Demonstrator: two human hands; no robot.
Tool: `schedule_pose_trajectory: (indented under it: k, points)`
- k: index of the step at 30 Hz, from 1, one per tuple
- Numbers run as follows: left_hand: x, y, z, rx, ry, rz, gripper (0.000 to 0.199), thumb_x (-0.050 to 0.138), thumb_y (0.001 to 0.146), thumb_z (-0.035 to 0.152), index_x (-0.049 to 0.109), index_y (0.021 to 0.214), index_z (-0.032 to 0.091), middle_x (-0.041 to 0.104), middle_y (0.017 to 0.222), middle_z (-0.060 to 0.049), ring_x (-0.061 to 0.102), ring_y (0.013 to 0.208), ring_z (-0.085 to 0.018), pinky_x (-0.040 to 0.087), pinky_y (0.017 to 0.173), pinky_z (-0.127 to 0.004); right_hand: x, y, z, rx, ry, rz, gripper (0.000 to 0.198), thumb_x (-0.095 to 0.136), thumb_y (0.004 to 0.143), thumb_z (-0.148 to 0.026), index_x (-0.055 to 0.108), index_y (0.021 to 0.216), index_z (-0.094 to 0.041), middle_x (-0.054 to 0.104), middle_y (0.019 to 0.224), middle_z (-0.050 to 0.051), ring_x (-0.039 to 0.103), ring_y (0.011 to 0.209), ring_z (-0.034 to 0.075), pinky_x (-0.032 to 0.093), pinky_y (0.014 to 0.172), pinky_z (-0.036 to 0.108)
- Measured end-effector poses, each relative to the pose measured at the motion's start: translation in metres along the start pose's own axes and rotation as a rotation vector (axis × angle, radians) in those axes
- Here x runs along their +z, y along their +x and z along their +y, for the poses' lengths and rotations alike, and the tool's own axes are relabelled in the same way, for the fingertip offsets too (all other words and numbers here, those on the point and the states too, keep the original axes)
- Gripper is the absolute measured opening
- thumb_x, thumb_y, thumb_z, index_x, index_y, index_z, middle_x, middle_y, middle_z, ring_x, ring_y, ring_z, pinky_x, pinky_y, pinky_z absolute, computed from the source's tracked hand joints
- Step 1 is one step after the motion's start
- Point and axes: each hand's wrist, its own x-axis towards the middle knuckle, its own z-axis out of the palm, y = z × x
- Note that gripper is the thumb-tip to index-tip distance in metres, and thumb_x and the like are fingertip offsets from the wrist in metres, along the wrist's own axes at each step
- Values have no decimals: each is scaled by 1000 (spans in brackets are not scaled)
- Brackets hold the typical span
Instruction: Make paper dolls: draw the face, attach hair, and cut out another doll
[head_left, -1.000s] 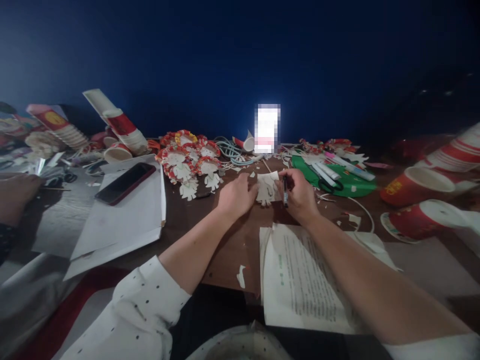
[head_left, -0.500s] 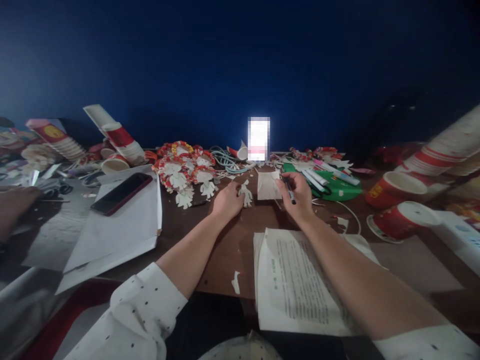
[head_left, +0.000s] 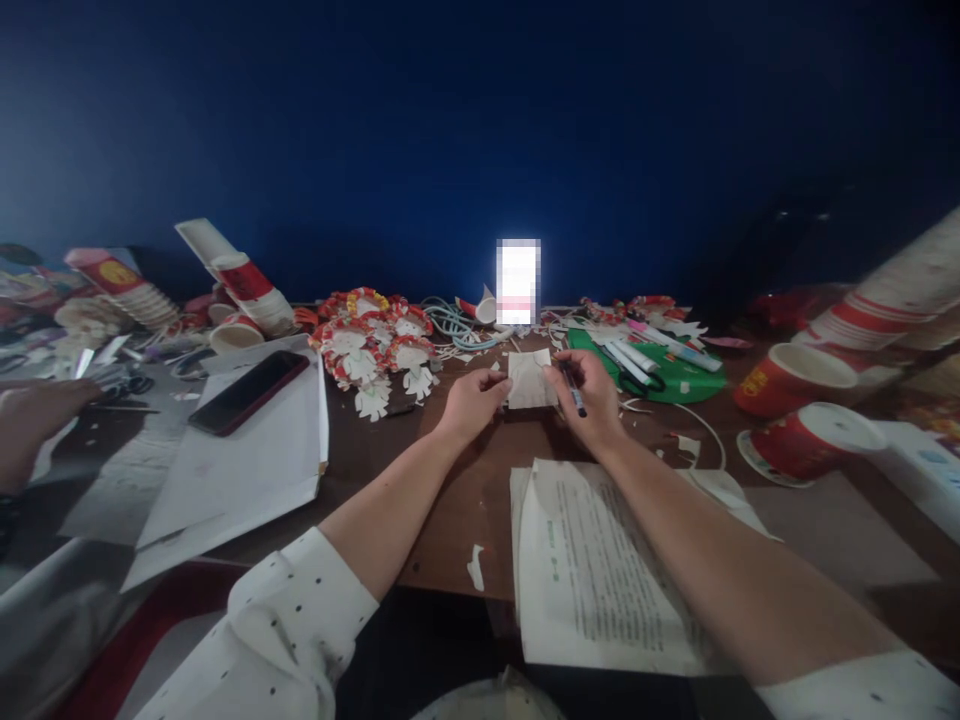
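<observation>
A small pale square of paper (head_left: pixel 531 378) is held up over the brown table between my two hands. My left hand (head_left: pixel 474 404) is closed, pinching the paper's left edge between thumb and finger. At the other edge, my right hand (head_left: pixel 592 392) touches the paper with its fingertips. A dark-barrelled marker pen (head_left: pixel 574 392) is gripped in that same hand, slanting down with its lower end toward me. Whether the small white paper figure is behind the sheet or under my left hand, I cannot tell.
Red-and-white paper-cup crafts with white cut-out figures (head_left: pixel 371 345) lie left of my hands. A phone (head_left: pixel 251 390) rests on white sheets. Printed pages (head_left: pixel 600 570) lie in front of me. Markers and scissors (head_left: pixel 641 378) sit on green material; red cups (head_left: pixel 795 380) stand right. Another person's hand (head_left: pixel 45 420) is far left.
My left hand has left the white paper figure's spot on the table and moved right to the paper square's edge. The square has come slightly nearer; the figure no longer shows there.
</observation>
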Motion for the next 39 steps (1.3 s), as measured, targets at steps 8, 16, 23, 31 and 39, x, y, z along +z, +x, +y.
schedule_pose_trajectory:
  k: [8, 16, 23, 31, 39]
  points:
    - [0, 9, -7, -89, -272, 55, 18, 73, 74, 28, 68, 81, 12, 57, 54, 2, 49, 45, -6, 35, 40, -15, 3, -2, 5, -59, 30, -30, 34, 62, 84, -46, 60, 104, -18, 68, 97, 7, 63, 81, 21, 50, 78, 36]
    - [1, 9, -10, -97, -284, 33, 19, 73, 74, 28, 68, 83, 12, 57, 56, 2, 50, 47, -6, 36, 40, -15, 1, -3, 0, -47, 26, -52, 33, 61, 84, -45, 59, 105, -20, 68, 95, 6, 62, 79, 20, 51, 77, 37]
    - [1, 6, -6, -64, -318, -88, 32, 75, 70, 40, 71, 86, 13, 57, 60, 2, 47, 48, -6, 33, 40, -16, 4, -2, 3, -53, 37, -52, 35, 62, 84, -48, 60, 105, -20, 67, 93, 6, 62, 78, 20, 51, 76, 37]
    - [5, 4, -3, -88, -465, -104, 46, 85, 58, 38, 75, 95, 12, 74, 82, -4, 62, 66, -12, 49, 66, -24, 9, -6, 0, -55, 80, -88, 33, 63, 84, -47, 60, 105, -21, 68, 91, 5, 63, 78, 20, 52, 76, 37]
    - [4, 9, -8, -140, -570, -29, 47, 89, 52, 35, 75, 88, 10, 74, 76, -7, 67, 68, -16, 53, 75, -30, 11, -11, -5, -59, 26, -5, 31, 59, 89, -47, 61, 108, -22, 69, 97, 6, 66, 83, 21, 54, 78, 37]
